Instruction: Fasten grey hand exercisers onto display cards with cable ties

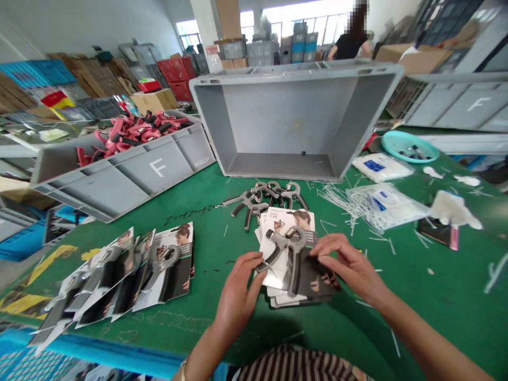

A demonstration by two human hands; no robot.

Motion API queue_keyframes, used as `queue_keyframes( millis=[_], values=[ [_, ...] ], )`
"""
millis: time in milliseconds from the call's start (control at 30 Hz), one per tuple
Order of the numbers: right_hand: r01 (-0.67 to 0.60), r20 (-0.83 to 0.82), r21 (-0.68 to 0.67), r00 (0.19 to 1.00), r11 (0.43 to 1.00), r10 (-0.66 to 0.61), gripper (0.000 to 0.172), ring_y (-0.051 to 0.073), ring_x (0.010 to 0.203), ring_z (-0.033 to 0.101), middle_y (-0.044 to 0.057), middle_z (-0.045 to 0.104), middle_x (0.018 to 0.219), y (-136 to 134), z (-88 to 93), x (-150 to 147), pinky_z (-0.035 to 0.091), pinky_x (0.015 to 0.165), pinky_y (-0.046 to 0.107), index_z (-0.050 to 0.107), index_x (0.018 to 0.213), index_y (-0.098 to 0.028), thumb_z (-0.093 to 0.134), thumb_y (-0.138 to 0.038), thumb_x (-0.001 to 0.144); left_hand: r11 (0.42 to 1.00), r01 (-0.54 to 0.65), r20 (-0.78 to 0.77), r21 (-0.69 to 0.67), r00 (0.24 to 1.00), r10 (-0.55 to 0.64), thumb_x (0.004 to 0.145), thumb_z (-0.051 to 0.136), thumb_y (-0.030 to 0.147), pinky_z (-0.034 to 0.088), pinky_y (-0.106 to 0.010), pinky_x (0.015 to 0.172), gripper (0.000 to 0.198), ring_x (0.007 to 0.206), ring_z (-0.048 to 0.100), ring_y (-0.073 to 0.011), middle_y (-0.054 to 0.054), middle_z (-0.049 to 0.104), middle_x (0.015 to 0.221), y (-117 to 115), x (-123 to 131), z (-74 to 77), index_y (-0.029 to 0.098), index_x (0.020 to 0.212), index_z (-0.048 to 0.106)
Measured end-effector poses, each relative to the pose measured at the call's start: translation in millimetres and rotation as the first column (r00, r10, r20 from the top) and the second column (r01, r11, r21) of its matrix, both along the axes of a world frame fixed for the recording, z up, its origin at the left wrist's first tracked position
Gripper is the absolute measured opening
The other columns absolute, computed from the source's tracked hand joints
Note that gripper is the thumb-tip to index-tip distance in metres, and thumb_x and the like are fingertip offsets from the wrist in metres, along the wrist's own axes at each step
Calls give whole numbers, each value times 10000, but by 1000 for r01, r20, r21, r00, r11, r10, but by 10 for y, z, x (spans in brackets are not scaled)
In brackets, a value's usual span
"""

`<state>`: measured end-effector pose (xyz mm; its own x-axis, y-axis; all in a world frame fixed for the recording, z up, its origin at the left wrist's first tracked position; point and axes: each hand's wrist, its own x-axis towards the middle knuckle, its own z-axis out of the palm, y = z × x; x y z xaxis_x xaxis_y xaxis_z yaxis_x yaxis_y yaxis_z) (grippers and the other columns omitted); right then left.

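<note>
A grey-and-black hand grip strengthener point(291, 254) lies on a printed backing card point(278, 275), on top of a small stack of such cards on the green table. My left hand point(238, 291) pinches the end of the strengthener's left handle at the card's left edge. My right hand point(351, 264) has its thumb and fingers closed at the card's right edge; its fingertips partly hide what is between them. Just behind the stack lies a pile of loose hand grips point(273, 196). To the left, several carded hand grips point(162, 270) overlap in a row.
A grey crate point(293, 116) stands on its side at the back. Left of it, another grey crate point(135, 180) holds red-and-black grips. White zip ties point(343, 203), plastic bags point(391, 203) and a turquoise bowl point(410, 145) lie right. A person point(351, 45) is in the background.
</note>
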<state>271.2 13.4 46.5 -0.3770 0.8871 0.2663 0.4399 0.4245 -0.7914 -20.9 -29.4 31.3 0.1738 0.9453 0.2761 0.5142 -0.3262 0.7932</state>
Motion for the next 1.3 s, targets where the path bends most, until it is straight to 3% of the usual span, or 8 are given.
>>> queue_keyframes(
  millis=[167, 300, 500, 600, 733, 867, 1033, 1300],
  values=[
    [135, 698, 82, 700, 987, -154, 951, 448, 1293, 418, 249, 442, 1439, 10, -572, 861, 376, 977, 642, 390, 1468, -154, 714, -640, 718, 909, -56, 328, -413, 922, 206, 858, 680, 383, 545, -287, 725, 453, 882, 654, -172, -98, 612, 1183, 106, -158, 62, 192, 1224, 494],
    [44, 762, 58, 643, 997, -73, 645, 351, 1034, 597, 198, 596, 1181, 112, -678, 842, 468, 870, 535, 487, 1393, -135, 599, -471, 853, 720, 184, 451, -669, 870, 197, 823, 706, 434, 391, -174, 405, 413, 563, 552, -101, -3, 619, 790, 250, -150, 176, 133, 1064, 557],
    [103, 162, -609, 987, 786, -3, 390, 225, 669, 619, 85, 634, 819, 168, -371, 790, 535, 656, 399, 616, 1105, -160, 439, -467, 940, 766, 165, 603, -621, 725, 332, 856, 674, 345, 470, -156, 468, 265, 581, 593, -90, 10, 625, 766, 206, -224, 429, 147, 1000, 573],
    [-75, -243, -709, 959, 702, -143, 460, 210, 616, 587, 79, 622, 797, 53, -270, 815, 500, 540, 360, 604, 1176, -192, 322, -502, 986, 817, 125, 617, -563, 721, 315, 883, 632, 378, 519, -211, 462, 282, 572, 621, -129, 4, 632, 764, 219, -196, 445, 159, 1040, 549],
    [13, -146, -570, 982, 822, -117, 421, 210, 655, 605, 88, 649, 940, -23, -5, 586, 466, 472, 302, 550, 1265, -233, 475, -493, 943, 861, 112, 552, -496, 806, 214, 874, 638, 420, 527, -240, 426, 352, 533, 610, -142, 8, 625, 732, 362, -58, 455, 166, 1086, 516],
    [-18, 358, -74, 933, 997, 44, 500, 284, 1032, 605, 87, 614, 1208, 121, 387, 246, 523, 880, 432, 495, 1387, -303, 582, -433, 911, 861, 130, 487, -492, 861, 149, 853, 656, 422, 520, -226, 413, 349, 525, 610, -138, 12, 625, 717, 467, 60, 542, 172, 1061, 527],
    [-242, 719, 366, 687, 899, -108, 714, 348, 1080, 516, 127, 558, 1277, 267, 557, 18, 462, 920, 537, 361, 1512, -354, 564, -170, 853, 855, 107, 447, -508, 881, 156, 824, 678, 431, 496, -207, 387, 378, 528, 621, -142, 2, 643, 732, 471, 44, 605, 170, 1071, 560],
    [-198, 738, 422, 642, 885, -209, 801, 382, 1096, 474, 157, 507, 1303, 188, 540, -128, 432, 919, 554, 254, 1557, -326, 583, -188, 840, 865, 115, 439, -488, 889, 129, 850, 647, 419, 501, -211, 373, 344, 535, 617, -146, 4, 629, 734, 491, -24, 571, 173, 1069, 549]
  ],
)
